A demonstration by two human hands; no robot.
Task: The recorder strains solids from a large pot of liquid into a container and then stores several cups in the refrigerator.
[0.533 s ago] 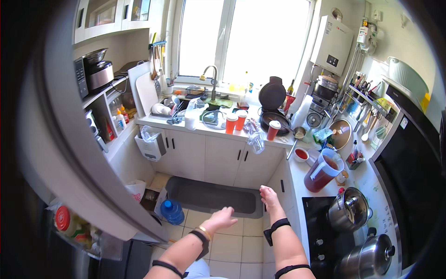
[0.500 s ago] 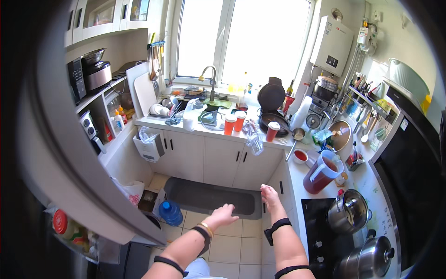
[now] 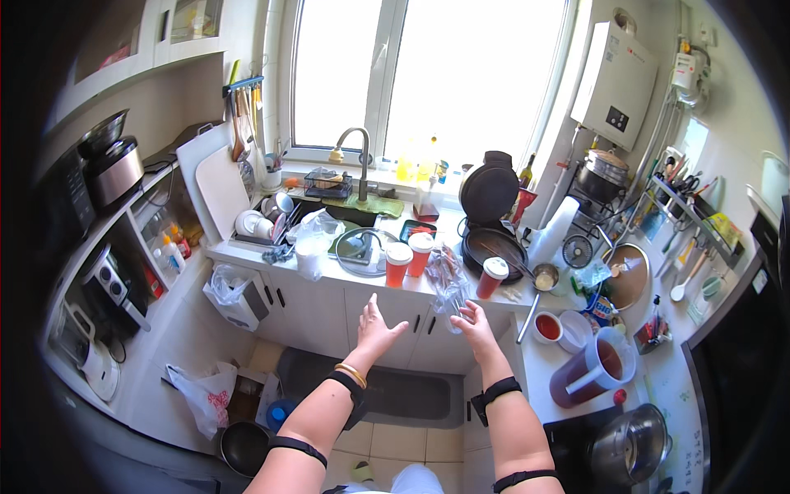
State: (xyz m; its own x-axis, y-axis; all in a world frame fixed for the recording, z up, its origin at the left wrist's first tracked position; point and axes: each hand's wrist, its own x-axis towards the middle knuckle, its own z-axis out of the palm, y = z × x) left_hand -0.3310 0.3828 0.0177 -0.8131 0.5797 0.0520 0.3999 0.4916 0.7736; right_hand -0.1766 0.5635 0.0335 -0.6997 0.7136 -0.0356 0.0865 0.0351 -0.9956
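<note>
My left hand (image 3: 378,331) is held out in front of the lower cabinets, its fingers spread and nothing in it. To its right, my right hand (image 3: 477,327) reaches up with thumb and fingers apart. Its fingertips overlap the hanging end of a clear plastic bag (image 3: 448,280) at the counter's front edge; whether they touch is unclear. Beyond the hands stand two red cups with white lids, a front one (image 3: 398,267) and another (image 3: 419,257) just behind it. A third lidded red cup (image 3: 492,278) stands right of the bag.
A round black electric pan (image 3: 491,251) stands open behind the third cup. On the right counter are a bowl of red liquid (image 3: 546,328), a pitcher of dark red drink (image 3: 586,375) and a steel pot (image 3: 629,445). A glass lid (image 3: 362,251) lies left of the cups.
Both hands have risen and moved forward toward the counter, and the left hand's fingers have spread. The view has come closer to the sink counter.
</note>
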